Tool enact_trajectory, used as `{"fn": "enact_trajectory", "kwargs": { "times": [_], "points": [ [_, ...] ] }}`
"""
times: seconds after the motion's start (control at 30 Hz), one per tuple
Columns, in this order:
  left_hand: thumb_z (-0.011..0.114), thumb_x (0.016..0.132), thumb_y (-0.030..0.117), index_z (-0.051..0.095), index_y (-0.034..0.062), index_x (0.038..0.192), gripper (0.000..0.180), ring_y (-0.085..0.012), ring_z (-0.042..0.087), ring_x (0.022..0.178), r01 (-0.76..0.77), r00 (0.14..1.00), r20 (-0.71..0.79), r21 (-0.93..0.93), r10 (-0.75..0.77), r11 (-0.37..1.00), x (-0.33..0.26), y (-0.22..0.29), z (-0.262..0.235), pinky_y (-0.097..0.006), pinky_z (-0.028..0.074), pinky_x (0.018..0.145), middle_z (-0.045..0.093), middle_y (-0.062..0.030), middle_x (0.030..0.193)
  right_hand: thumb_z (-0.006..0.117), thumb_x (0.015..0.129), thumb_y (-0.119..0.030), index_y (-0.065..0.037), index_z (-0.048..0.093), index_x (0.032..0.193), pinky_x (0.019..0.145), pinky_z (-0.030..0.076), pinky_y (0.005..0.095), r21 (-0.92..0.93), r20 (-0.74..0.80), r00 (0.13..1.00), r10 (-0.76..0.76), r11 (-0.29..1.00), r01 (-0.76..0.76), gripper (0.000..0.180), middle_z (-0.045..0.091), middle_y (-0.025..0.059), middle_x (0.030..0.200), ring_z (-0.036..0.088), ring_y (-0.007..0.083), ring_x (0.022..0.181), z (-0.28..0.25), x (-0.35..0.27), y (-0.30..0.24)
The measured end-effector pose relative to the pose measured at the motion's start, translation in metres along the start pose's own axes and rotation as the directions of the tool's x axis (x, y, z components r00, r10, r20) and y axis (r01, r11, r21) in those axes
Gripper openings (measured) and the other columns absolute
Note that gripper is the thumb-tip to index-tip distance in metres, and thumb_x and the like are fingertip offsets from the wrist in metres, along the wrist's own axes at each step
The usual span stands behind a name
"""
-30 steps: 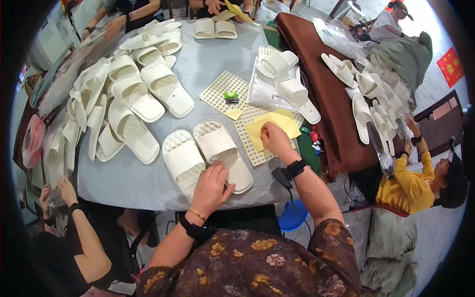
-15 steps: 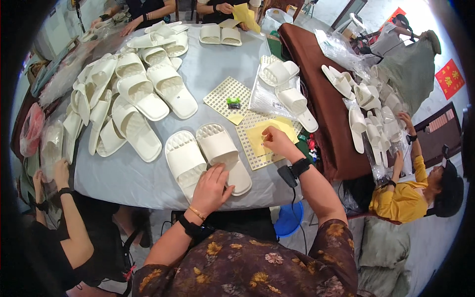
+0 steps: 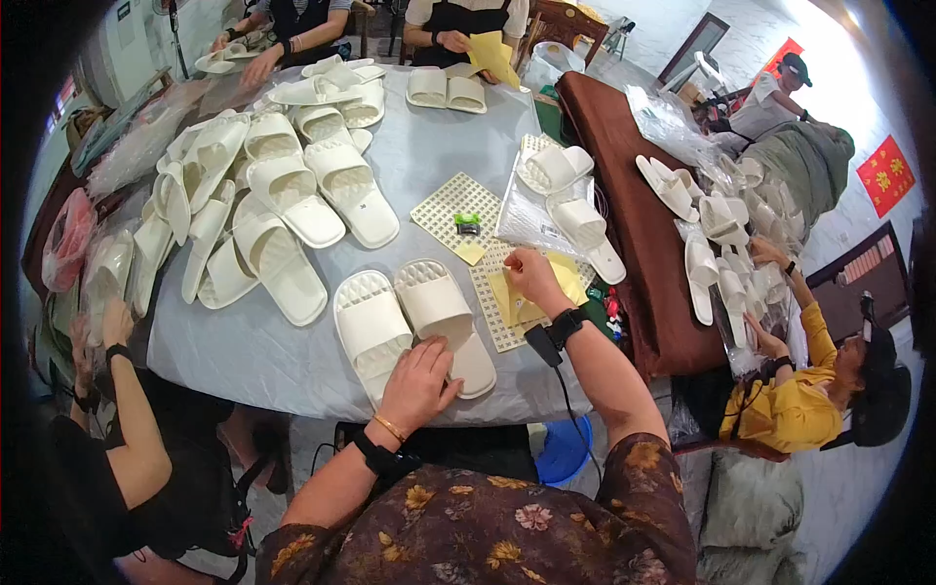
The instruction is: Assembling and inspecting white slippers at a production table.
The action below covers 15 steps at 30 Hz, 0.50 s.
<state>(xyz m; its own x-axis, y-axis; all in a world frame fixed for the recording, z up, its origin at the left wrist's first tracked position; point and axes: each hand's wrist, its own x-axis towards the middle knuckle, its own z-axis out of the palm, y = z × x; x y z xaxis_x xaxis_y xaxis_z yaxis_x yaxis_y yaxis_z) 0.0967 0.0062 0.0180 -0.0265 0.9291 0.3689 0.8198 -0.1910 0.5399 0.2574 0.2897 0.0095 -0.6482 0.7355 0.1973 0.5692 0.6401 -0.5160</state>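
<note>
A pair of white slide slippers lies in front of me, toes away from me: the left slipper (image 3: 372,327) and the right slipper (image 3: 432,304). My left hand (image 3: 417,382) lies over the right slipper's near part, fingers stretched toward its strap and thumb apart. My right hand (image 3: 536,281) is over a yellow sheet (image 3: 573,276), its thumb and fingers pinched together; what they hold, if anything, is too small to make out. Beneath lies a sheet of small printed stickers (image 3: 502,334). A second sticker sheet (image 3: 444,210) lies farther off, with a small green-and-black object (image 3: 468,224) on it.
Many white slippers (image 3: 283,258) are heaped at left on the grey-covered table (image 3: 234,361). Another pair (image 3: 580,222) lies on a plastic bag (image 3: 522,216) at right, beside a brown padded surface (image 3: 624,214). Other people work around, one in yellow (image 3: 790,405).
My right hand has shifted slightly left on the yellow sheet, which now looks bent under it. My left hand stays on the slipper. The whole view has tilted a little.
</note>
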Motion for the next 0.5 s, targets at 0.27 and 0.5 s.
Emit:
{"fn": "enact_trajectory", "kwargs": {
  "times": [0.27,0.5],
  "points": [
    [0.071,0.084,0.026,0.058,0.0015,0.116,0.043,-0.0355,0.053,0.121,-0.006,1.0,-0.01,0.02,0.006,1.0,0.0,0.001,-0.003,-0.046,0.042,0.102,0.056,-0.0175,0.129,0.068,0.078,-0.008,-0.002,0.068,0.084,0.073,0.052,0.0428,0.084,-0.065,0.988,0.138,0.988,-0.133,0.009,0.067,0.0164,0.082,0.065,0.0341,0.082,0.018,0.0,0.006],
    [0.07,0.083,0.028,0.058,0.0019,0.116,0.044,-0.0326,0.053,0.123,-0.011,1.0,0.003,0.017,0.011,1.0,0.001,0.001,-0.001,-0.046,0.044,0.101,0.056,-0.0168,0.13,0.068,0.08,-0.009,-0.004,0.068,0.092,0.075,0.052,0.0426,0.028,-0.065,0.978,0.199,0.98,-0.198,0.013,0.065,0.0167,0.09,0.064,0.0345,0.085,0.019,-0.005,0.008]
  ]
}}
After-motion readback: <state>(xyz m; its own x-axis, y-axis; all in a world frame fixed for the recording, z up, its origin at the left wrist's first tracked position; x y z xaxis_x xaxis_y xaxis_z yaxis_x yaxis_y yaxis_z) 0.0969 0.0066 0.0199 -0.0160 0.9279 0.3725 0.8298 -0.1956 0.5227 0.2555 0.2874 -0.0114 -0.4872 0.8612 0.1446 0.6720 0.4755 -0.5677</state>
